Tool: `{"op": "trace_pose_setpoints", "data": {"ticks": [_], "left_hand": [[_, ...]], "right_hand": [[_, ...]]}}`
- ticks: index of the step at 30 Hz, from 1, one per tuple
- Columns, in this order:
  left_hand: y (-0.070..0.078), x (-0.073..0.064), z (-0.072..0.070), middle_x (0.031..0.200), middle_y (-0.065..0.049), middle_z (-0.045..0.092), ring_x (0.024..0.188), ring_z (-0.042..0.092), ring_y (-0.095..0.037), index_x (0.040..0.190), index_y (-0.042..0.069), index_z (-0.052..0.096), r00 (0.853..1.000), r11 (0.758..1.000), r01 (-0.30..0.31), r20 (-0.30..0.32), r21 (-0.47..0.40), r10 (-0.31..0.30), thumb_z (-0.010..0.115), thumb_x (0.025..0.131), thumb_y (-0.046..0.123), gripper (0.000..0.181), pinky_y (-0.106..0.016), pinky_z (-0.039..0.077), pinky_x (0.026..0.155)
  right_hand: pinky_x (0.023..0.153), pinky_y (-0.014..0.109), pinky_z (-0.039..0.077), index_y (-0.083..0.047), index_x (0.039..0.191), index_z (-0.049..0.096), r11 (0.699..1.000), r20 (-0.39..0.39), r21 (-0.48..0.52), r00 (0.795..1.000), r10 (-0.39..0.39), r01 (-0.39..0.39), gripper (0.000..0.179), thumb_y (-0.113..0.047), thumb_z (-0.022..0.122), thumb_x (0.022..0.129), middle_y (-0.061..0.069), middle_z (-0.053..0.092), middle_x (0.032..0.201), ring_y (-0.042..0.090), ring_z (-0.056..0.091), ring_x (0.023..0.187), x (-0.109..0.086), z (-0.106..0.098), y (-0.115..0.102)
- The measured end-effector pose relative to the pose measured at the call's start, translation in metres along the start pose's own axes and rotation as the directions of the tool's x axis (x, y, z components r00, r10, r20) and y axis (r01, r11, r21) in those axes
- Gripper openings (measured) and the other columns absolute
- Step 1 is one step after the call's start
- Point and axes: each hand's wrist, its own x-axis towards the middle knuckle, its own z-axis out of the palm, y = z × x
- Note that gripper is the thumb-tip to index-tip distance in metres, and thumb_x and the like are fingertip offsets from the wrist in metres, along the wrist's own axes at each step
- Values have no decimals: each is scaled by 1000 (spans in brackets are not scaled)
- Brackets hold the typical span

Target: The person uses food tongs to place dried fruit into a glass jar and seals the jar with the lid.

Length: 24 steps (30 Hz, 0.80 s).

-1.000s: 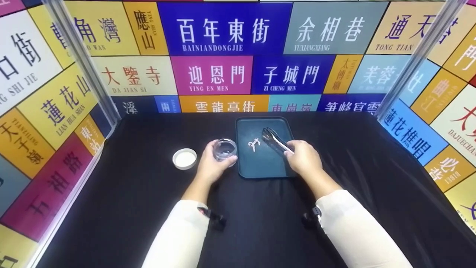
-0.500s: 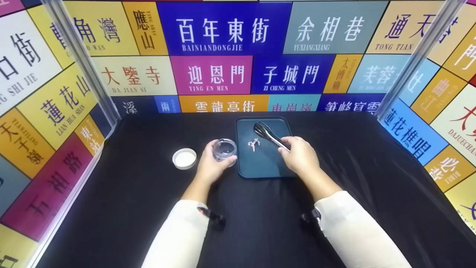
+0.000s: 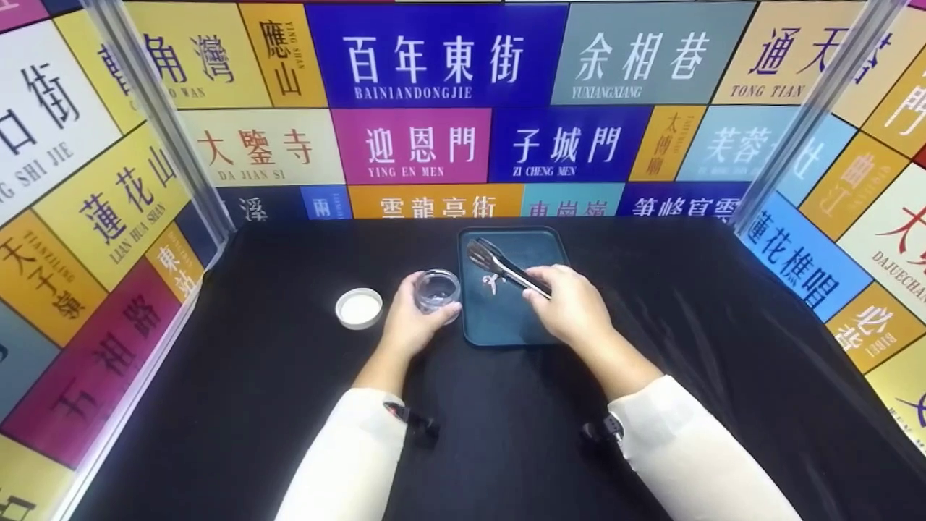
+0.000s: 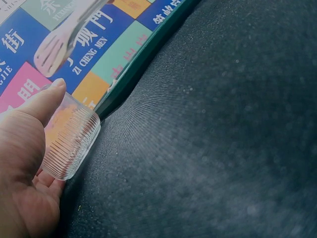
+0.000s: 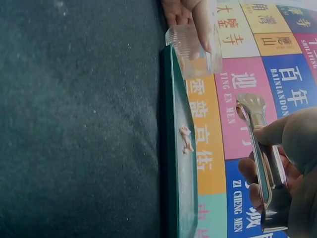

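My left hand (image 3: 414, 315) grips a clear, ribbed jar (image 3: 438, 288) that stands open-topped at the left edge of a dark teal tray (image 3: 517, 325). Its thumb lies along the jar (image 4: 74, 144) in the left wrist view. Metal tongs (image 3: 499, 266) are held in my right hand (image 3: 571, 304), their slotted heads up over the tray's far left part and pointing toward the jar side. A small brownish-pink patch shows at the tongs' (image 5: 251, 106) tips in the right wrist view. Below them on the tray lie small pale pink pieces (image 5: 185, 140).
A white round lid (image 3: 359, 309) lies on the black cloth (image 3: 492, 434) left of the jar. Printed panels (image 3: 419, 145) with large lettering wall in the back and both sides.
My right hand has carried the tongs leftward above the tray, from right of the pink pieces to over their far side. The left hand and jar have stayed put.
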Motion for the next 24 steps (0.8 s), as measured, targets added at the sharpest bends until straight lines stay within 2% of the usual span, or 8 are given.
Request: {"op": "trace_pose_setpoints", "data": {"ticks": [9,17,24], "left_hand": [[0,-1,-1,159,-15,55,145,54,-32,159,9,44,1000,1000,2,3,-7,-2,94,80,37,97,-47,40,127],[2,-1,-1,158,-15,56,146,54,-32,158,9,45,1000,1000,-1,6,16,1,94,80,38,96,-46,40,126],[1,0,-1,159,-15,56,145,55,-32,158,8,45,1000,1000,-1,7,12,1,94,79,37,97,-46,40,127]], "right_hand": [[108,53,56,-19,134,75,997,-3,8,997,-76,76,36,-29,76,100,8,76,131,32,71,123,-7,3,-12],[110,53,56,-21,135,75,993,13,4,993,-116,115,38,-32,77,99,6,75,135,31,71,126,-14,5,-23],[106,51,58,-21,134,76,987,18,1,987,-162,162,36,-31,76,99,4,76,131,30,73,120,-17,9,-27]]}}
